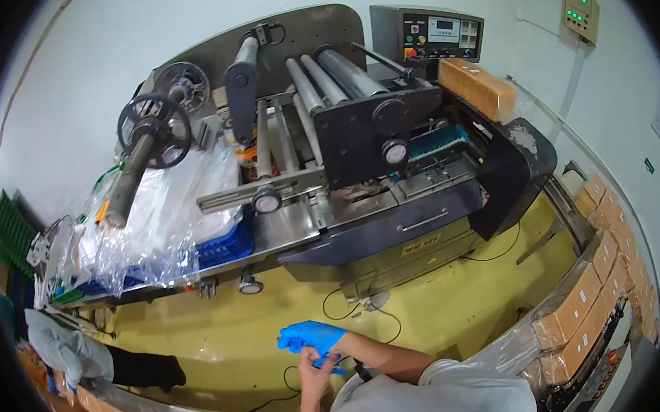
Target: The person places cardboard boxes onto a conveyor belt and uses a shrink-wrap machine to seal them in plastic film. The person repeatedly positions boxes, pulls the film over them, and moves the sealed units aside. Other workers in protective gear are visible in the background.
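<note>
My right hand, in a blue glove, reaches in from the lower right with its fingers bent; whether it holds anything cannot be told. My bare left hand is just below it, close to its wrist, with its fingers closed on thin blue glove material. Whether this material is part of the worn glove or a second glove is unclear. Both hands are in front of my body, above the yellow floor, apart from the packaging machine.
Plastic film lies over a blue crate at the machine's left. A wrapped brown block rests on its right end. Wrapped brown boxes are stacked at right. A co-worker stands at lower left. Black cables cross the floor.
</note>
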`<state>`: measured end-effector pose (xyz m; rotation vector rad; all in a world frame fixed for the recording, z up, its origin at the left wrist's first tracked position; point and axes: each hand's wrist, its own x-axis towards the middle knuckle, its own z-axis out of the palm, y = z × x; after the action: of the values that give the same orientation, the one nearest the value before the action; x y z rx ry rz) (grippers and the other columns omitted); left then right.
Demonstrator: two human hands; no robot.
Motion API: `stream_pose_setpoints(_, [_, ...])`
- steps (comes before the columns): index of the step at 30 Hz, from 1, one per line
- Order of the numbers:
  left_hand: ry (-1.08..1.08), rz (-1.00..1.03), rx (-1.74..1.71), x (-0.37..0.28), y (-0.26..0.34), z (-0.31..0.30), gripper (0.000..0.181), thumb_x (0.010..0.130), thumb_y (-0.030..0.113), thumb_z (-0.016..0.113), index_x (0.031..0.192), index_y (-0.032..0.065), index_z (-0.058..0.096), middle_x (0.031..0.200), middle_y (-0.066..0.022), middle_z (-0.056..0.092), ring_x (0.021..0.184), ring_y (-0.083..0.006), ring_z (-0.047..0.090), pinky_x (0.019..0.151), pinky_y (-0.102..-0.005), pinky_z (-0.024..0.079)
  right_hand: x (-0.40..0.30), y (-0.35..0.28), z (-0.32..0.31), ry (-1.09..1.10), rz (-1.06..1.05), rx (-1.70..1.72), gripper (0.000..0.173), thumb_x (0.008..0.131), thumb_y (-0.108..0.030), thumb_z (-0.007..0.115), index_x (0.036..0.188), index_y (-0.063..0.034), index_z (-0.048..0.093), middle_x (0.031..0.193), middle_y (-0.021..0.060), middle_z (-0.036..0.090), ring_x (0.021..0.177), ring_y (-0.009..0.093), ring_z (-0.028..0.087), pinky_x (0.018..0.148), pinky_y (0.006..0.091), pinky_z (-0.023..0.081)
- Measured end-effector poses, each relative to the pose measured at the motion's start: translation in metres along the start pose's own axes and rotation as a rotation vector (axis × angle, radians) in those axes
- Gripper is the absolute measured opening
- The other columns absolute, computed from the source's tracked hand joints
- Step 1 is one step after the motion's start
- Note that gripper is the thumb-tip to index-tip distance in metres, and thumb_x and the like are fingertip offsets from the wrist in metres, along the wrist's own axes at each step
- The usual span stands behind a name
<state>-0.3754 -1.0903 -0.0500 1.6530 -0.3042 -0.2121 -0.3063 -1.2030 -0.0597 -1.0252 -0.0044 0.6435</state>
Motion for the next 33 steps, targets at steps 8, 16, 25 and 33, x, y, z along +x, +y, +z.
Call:
stream_pose_setpoints(8, [0.543, -0.074, -0.457, 0.099, -0.042, -0.024, 0.018, 0.083, -0.001, 0.048, 0.069, 0.0067, 0.042, 0.064, -0.0009, 0.047, 0.055, -0.0083, 0.044, 0.053, -0.0224, 0.04, 0.055, 0.015, 0.008, 0.334, -0.368, -0.537, 0.052, 0.092, -0.035, 0.042, 0.133, -0.0048, 0.036, 0.136, 0.021, 0.034, 0.128, 0.03, 0.03, 0.104, 0.0372, 0.024])
stream_pose_setpoints(16, [0.783, 0.092, -0.559, 0.132, 0.007, -0.094, 0.012, 0.078, -0.003, 0.05, 0.078, 0.0077, 0.044, 0.071, -0.0014, 0.051, 0.061, -0.0106, 0.05, 0.057, -0.0241, 0.042, -0.041, -0.081, 0.01, -0.376, -0.129, -0.642, 0.071, 0.086, -0.036, 0.055, 0.139, -0.0037, 0.02, 0.143, 0.0181, 0.022, 0.129, 0.03, 0.029, 0.104, 0.036, 0.026])
stream_pose_setpoints(25, [0.077, -0.209, -0.451, 0.092, 0.026, -0.063, 0.045, 0.079, 0.018, 0.067, 0.117, 0.0026, 0.048, 0.112, -0.0085, 0.051, 0.091, -0.0153, 0.054, 0.072, -0.0283, 0.046, 0.037, -0.056, -0.007, -0.042, -0.382, -0.822, 0.06, 0.071, -0.003, 0.065, 0.126, -0.0067, 0.041, 0.101, 0.0137, 0.06, 0.09, 0.026, 0.061, 0.078, 0.033, 0.048])
stream_pose_setpoints(33, [0.42, -0.394, 0.087, -0.06, 0.051, -0.071, 0.053, 0.09, 0.042, 0.047, 0.126, 0.0034, 0.044, 0.125, -0.0142, 0.047, 0.113, -0.0262, 0.047, 0.092, -0.0355, 0.04, 0.145, -0.115, -0.196, 0.658, -0.709, -1.353, 0.024, 0.08, -0.006, 0.054, 0.103, -0.0011, 0.056, 0.098, 0.0189, 0.058, 0.092, 0.032, 0.055, 0.084, 0.0409, 0.041])
